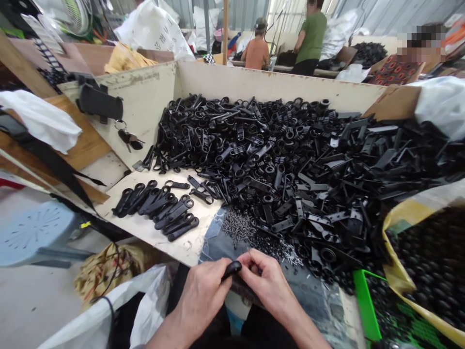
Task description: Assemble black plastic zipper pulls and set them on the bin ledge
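My left hand (201, 295) and my right hand (267, 283) meet at the bottom centre, both closed on one small black plastic part (231, 269) held between the fingertips. Just beyond them lies a heap of small metal pins (247, 231) on a piece of denim cloth (214, 242). To the left, a neat row of finished black parts (160, 207) lies on the white table top (181, 245). A large pile of loose black plastic parts (276, 160) fills the walled table behind.
A yellow sack (403, 213) of black round pieces stands at right beside a green crate (365, 303). A blue stool (36, 232) sits at left. Keys (129, 138) hang on the table wall. Other people work at a far bench (286, 68).
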Demonstrator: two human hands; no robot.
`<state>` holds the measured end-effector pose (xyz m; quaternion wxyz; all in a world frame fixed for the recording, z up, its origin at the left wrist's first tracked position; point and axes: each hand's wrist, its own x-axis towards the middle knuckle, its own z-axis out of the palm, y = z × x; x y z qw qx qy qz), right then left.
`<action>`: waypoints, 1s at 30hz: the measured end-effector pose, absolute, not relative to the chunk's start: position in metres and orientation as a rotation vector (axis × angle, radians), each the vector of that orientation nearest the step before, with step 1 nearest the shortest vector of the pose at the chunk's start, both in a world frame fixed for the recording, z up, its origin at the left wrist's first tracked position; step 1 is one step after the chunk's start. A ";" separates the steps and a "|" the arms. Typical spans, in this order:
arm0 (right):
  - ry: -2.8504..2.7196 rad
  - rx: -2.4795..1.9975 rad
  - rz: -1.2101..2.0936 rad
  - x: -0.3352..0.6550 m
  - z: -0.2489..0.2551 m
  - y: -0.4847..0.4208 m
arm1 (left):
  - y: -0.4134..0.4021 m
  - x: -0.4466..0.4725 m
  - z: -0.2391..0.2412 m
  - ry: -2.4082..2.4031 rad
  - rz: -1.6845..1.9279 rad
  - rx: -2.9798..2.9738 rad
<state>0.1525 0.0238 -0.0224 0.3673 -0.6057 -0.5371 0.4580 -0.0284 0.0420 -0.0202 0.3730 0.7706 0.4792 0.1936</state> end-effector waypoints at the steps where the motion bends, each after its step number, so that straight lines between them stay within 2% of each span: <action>1: -1.402 -1.550 1.170 0.154 -0.020 0.022 | 0.042 -0.030 -0.019 1.204 0.491 1.981; 3: -1.454 -1.509 1.148 0.158 -0.015 0.016 | 0.041 -0.032 -0.017 1.157 0.474 1.846; 9: -1.402 -1.312 1.216 0.159 -0.001 -0.001 | 0.023 -0.026 -0.013 0.921 0.502 0.837; 12: -1.409 -1.316 1.149 0.154 -0.002 0.000 | 0.018 -0.019 -0.013 0.902 0.623 0.573; 16: -1.487 -1.283 1.021 0.149 -0.008 0.006 | 0.022 -0.017 -0.010 0.813 0.606 0.276; 22: -1.554 -1.299 0.844 0.153 -0.018 0.011 | 0.026 -0.023 -0.005 0.764 0.504 0.186; 30: -2.040 -1.610 0.487 0.171 -0.036 0.021 | 0.035 -0.033 -0.009 1.163 0.678 0.604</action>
